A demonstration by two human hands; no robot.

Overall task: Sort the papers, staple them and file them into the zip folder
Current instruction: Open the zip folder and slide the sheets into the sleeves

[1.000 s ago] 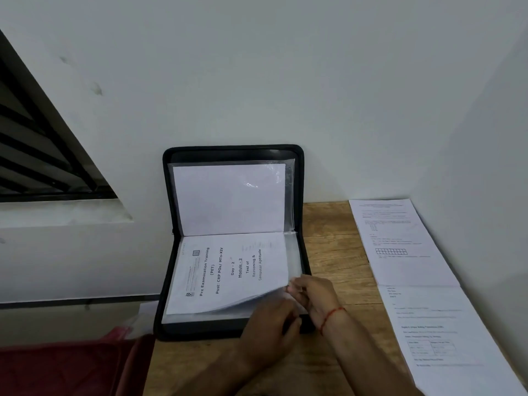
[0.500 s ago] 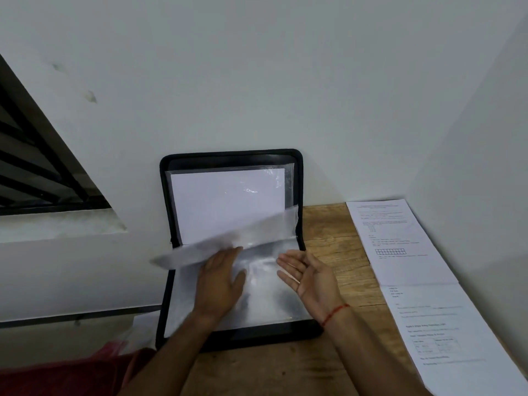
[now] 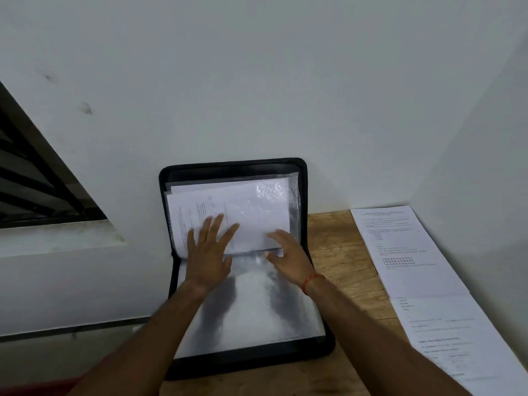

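Filing is judged partly done — printed sheets are already held in the clear sleeves of the zip folder (image 3: 237, 167), propped against the wall at 12 o'clock, both the left hand (image 3: 210, 254) and right hand (image 3: 288, 257) pressed flat with spread fingers, gripping nothing — while loose papers (image 3: 400, 252) at 3 o'clock on the worktop (image 3: 337, 252) are left unfiled.

Plain room corner, wooden desk (image 3: 337, 270), white walls (image 3: 257, 81), barred window (image 3: 34, 178)

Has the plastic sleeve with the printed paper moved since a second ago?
Yes. The sleeve flipped from the lower half of the zip folder up against its upright half by the wall.
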